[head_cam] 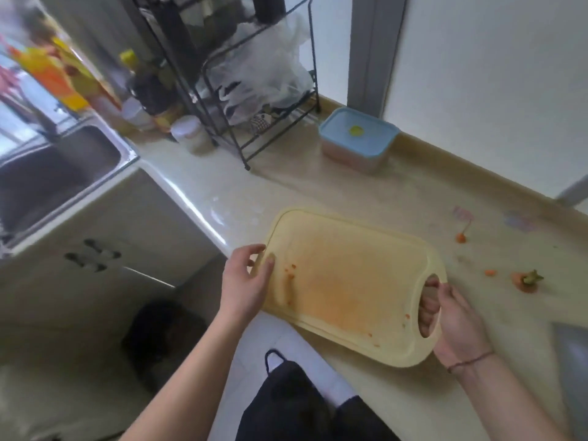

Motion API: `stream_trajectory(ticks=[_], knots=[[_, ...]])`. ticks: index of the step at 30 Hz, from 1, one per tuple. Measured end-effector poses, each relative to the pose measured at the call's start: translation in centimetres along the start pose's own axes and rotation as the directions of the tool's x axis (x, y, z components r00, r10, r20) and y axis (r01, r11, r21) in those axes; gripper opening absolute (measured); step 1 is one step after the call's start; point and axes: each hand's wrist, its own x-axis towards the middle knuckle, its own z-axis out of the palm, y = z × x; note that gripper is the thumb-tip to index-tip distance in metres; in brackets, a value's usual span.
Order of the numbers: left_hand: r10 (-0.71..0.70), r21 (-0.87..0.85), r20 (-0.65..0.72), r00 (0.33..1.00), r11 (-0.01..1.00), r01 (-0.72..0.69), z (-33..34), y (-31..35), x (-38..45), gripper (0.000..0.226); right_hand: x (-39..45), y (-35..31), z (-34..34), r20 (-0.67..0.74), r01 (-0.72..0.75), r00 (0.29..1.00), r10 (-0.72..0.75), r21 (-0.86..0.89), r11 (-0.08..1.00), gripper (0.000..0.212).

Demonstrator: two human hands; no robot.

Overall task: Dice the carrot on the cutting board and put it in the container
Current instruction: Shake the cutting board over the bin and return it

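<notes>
A pale yellow cutting board (346,281) lies at the counter's front edge, stained orange, with only a few tiny carrot bits on it. My left hand (246,281) grips its left end, thumb on top. My right hand (445,316) holds the handle end, fingers curled through the handle hole. A clear container (358,140) with a blue lid on it stands at the back of the counter; orange contents show through its wall. The carrot top with green stub (526,280) and small orange scraps (460,238) lie on the counter to the right of the board.
A black wire rack (254,90) with plastic bags stands behind the board, jars and bottles to its left. The steel sink (57,173) is at the far left. A dark bin (165,338) sits on the floor below. A grey blade-like shape (572,354) shows at the right edge.
</notes>
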Motion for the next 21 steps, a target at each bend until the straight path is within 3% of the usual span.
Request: stream_trajectory(ticks=[5, 11, 15, 18, 21], knots=[[0.076, 0.146, -0.129, 0.989, 0.988, -0.057, -5.8, -5.1, -1.0, 0.059, -0.7, 1.4, 7.9, 0.144, -0.022, 0.989, 0.032, -0.068, 0.997, 0.032], [0.099, 0.286, -0.271, 0.957, 0.958, -0.018, -12.7, -12.5, -2.3, 0.063, -3.2, 6.1, 18.4, 0.310, -0.043, 0.946, 0.091, -0.159, 0.986, 0.031], [0.097, 0.321, -0.315, 0.944, 0.947, 0.010, -17.1, -17.9, -2.4, 0.068, -4.7, 10.4, 25.2, 0.343, -0.036, 0.932, 0.114, -0.225, 0.974, 0.030], [0.146, 0.383, -0.275, 0.950, 0.923, -0.031, -19.2, -21.5, -2.2, 0.074, -5.2, 14.0, 29.6, 0.353, -0.040, 0.926, 0.134, -0.261, 0.964, 0.031], [0.264, 0.436, -0.065, 0.962, 0.875, -0.211, -19.6, -23.6, -1.7, 0.080, -4.8, 18.2, 33.2, 0.358, -0.087, 0.914, 0.193, -0.292, 0.953, 0.026]])
